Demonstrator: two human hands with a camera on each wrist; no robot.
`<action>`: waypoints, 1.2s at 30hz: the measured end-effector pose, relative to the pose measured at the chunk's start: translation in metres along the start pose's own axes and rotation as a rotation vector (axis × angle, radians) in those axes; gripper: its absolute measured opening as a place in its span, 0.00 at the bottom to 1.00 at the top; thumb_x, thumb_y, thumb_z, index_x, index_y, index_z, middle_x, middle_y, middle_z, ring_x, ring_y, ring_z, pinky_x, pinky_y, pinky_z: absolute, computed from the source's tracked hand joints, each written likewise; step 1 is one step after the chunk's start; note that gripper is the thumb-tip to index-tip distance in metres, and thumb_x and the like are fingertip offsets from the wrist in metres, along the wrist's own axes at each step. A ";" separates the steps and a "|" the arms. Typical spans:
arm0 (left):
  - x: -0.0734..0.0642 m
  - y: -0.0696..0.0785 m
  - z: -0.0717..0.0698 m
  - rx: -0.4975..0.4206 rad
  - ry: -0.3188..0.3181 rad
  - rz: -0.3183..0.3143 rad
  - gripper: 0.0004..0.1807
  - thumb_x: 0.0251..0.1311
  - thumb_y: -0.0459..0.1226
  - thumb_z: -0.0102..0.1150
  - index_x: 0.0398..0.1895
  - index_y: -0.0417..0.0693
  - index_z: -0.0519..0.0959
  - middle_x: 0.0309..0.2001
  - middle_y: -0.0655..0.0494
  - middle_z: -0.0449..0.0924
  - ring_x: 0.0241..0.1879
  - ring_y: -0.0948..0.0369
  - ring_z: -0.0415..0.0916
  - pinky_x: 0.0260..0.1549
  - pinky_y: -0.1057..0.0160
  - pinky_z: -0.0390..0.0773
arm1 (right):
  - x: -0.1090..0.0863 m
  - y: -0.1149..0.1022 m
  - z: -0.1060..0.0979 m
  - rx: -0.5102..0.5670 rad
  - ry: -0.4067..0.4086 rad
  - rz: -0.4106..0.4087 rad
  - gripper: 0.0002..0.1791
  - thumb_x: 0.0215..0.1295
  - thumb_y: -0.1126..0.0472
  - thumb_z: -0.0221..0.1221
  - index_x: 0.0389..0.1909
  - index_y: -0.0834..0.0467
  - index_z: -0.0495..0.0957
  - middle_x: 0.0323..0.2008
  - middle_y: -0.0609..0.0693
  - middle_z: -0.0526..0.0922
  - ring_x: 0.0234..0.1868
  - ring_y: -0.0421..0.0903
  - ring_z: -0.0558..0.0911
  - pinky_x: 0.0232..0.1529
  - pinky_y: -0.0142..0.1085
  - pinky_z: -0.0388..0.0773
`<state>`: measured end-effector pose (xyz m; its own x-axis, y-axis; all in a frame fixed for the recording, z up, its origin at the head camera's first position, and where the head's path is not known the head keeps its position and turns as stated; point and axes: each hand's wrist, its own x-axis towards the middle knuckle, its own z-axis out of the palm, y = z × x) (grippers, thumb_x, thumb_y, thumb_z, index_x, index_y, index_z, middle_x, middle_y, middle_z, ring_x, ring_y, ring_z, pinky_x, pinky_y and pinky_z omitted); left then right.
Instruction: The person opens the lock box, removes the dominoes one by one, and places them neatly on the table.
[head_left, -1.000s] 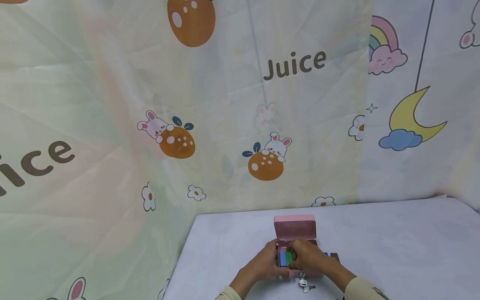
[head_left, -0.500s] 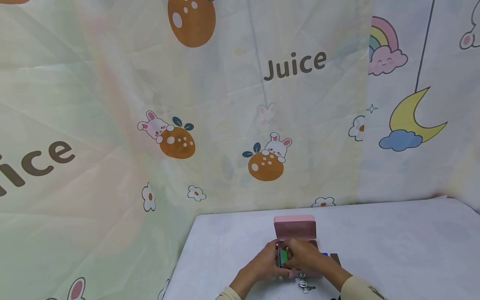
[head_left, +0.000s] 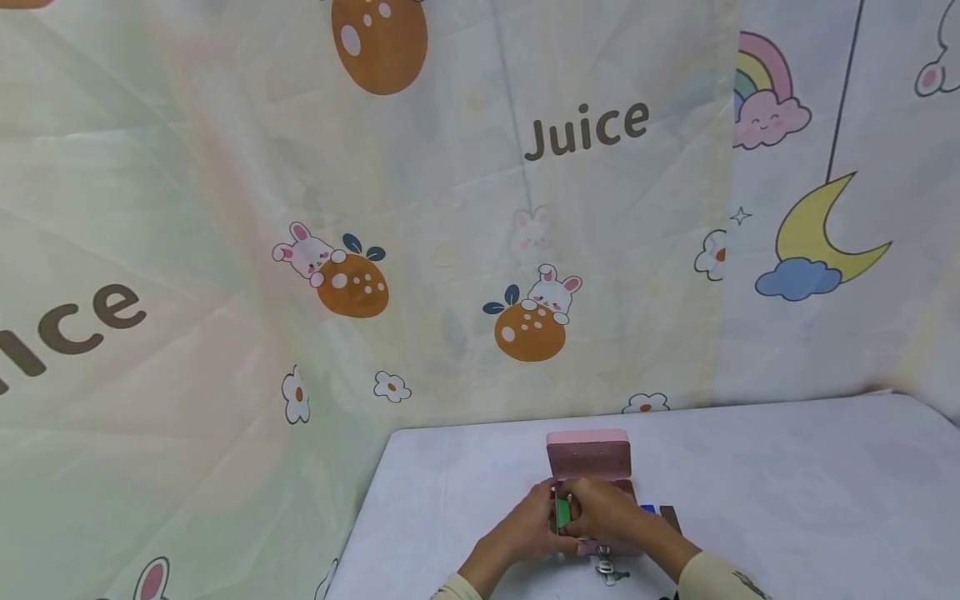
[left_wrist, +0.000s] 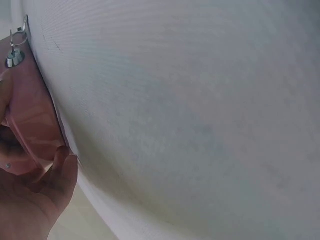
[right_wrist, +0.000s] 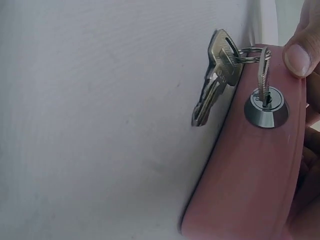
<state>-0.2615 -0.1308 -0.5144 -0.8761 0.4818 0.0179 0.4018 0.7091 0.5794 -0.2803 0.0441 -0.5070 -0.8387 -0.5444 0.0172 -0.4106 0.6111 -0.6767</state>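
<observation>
A pink metal cash box (head_left: pixel 611 547) stands on the table, its lid (head_left: pixel 588 458) raised at the back. My left hand (head_left: pixel 528 525) grips the box's left end, thumb at the front and fingers toward the back. My right hand (head_left: pixel 603 508) reaches down into the box, fingers curled at a flat green piece (head_left: pixel 563 512) close to the left wall. The hand hides most of the box's inside. On the front, a key (right_wrist: pixel 265 75) sits in the round lock (right_wrist: pixel 267 109), and a second key (right_wrist: pixel 217 70) hangs from the same ring.
To the right of the box, partly behind my right forearm, lie a blue piece (head_left: pixel 648 508) and a dark brown piece (head_left: pixel 670 517). The white-covered table (head_left: pixel 465 467) runs back to a printed curtain (head_left: pixel 450 358).
My right hand has shifted left inside the box, and the green piece has moved left with it. The blue strip beside it no longer shows. My left hand has stayed on the box.
</observation>
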 end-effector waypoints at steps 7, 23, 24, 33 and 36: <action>0.000 -0.001 0.000 0.008 -0.006 0.016 0.50 0.42 0.56 0.71 0.68 0.49 0.59 0.62 0.56 0.64 0.61 0.65 0.61 0.60 0.60 0.66 | 0.001 0.003 0.000 0.013 0.003 -0.040 0.21 0.46 0.65 0.70 0.44 0.56 0.79 0.24 0.40 0.74 0.24 0.37 0.72 0.23 0.29 0.70; 0.001 0.000 0.000 -0.033 -0.003 -0.054 0.53 0.39 0.56 0.73 0.69 0.50 0.57 0.62 0.56 0.64 0.58 0.66 0.64 0.58 0.62 0.67 | -0.005 0.003 -0.009 0.057 -0.025 -0.023 0.18 0.45 0.62 0.71 0.40 0.59 0.79 0.21 0.43 0.74 0.22 0.38 0.72 0.20 0.30 0.70; 0.000 0.000 0.000 -0.033 -0.004 -0.060 0.54 0.39 0.56 0.73 0.69 0.50 0.57 0.62 0.56 0.65 0.57 0.66 0.64 0.58 0.62 0.68 | -0.005 0.004 -0.010 0.049 -0.023 -0.029 0.18 0.45 0.61 0.72 0.39 0.58 0.80 0.21 0.42 0.74 0.22 0.38 0.72 0.20 0.30 0.70; 0.001 0.002 -0.001 -0.058 -0.020 -0.054 0.53 0.40 0.55 0.73 0.68 0.53 0.57 0.61 0.59 0.64 0.56 0.67 0.64 0.58 0.61 0.67 | -0.009 0.009 -0.015 0.019 -0.009 -0.075 0.20 0.43 0.56 0.73 0.37 0.59 0.81 0.20 0.41 0.74 0.21 0.36 0.71 0.20 0.29 0.70; 0.002 0.000 -0.001 -0.056 -0.019 -0.049 0.52 0.39 0.55 0.73 0.68 0.54 0.57 0.61 0.60 0.64 0.56 0.67 0.63 0.59 0.60 0.66 | -0.010 0.010 -0.016 0.001 -0.002 -0.084 0.20 0.43 0.55 0.74 0.37 0.58 0.81 0.20 0.41 0.73 0.21 0.36 0.71 0.19 0.28 0.69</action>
<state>-0.2633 -0.1299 -0.5137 -0.8886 0.4578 -0.0267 0.3430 0.7022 0.6239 -0.2816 0.0650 -0.5027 -0.8009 -0.5944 0.0726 -0.4787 0.5628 -0.6739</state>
